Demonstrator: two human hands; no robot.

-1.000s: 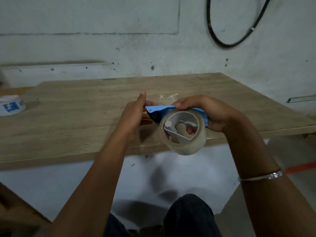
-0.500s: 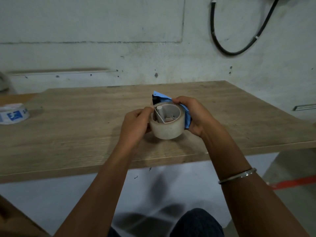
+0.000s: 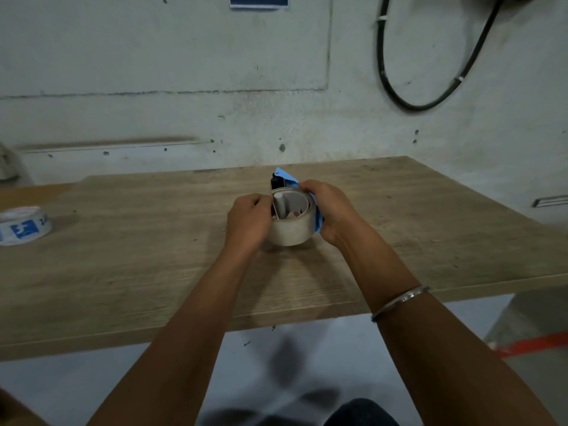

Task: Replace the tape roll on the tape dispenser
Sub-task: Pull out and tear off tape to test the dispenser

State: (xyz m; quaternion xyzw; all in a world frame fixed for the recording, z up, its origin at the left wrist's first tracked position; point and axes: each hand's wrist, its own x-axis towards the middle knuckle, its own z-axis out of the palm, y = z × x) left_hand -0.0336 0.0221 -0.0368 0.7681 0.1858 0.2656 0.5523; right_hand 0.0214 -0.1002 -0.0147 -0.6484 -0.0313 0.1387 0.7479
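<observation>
A wide wooden table [image 3: 123, 272] fills the middle of the view, set against a stained concrete wall [image 3: 184, 72]. On the wall, upper right, hangs a loop of black cable [image 3: 399, 101], and a dark blue sheet [image 3: 258, 0] shows at the top edge. Below the table's near edge lies a pale floor with an orange strip [image 3: 534, 345] at the right.

Above the centre of the table, both hands meet around the task's things. The clear tape roll [image 3: 292, 230] sits on its side with its open core facing up; inside the core stand a white hub and pale plastic parts of the blue tape dispenser [image 3: 287, 179], whose blue body rises behind the roll and runs down its right side. The left hand [image 3: 247, 221] has its fingers curled against the roll's left rim, gripping it. The right hand [image 3: 330, 210] wraps around the dispenser's blue body and the roll's right edge. A metal bangle [image 3: 399, 301] circles the right forearm.

Well apart, at the table's far left, lies a white tape roll with blue print [image 3: 24, 226].
</observation>
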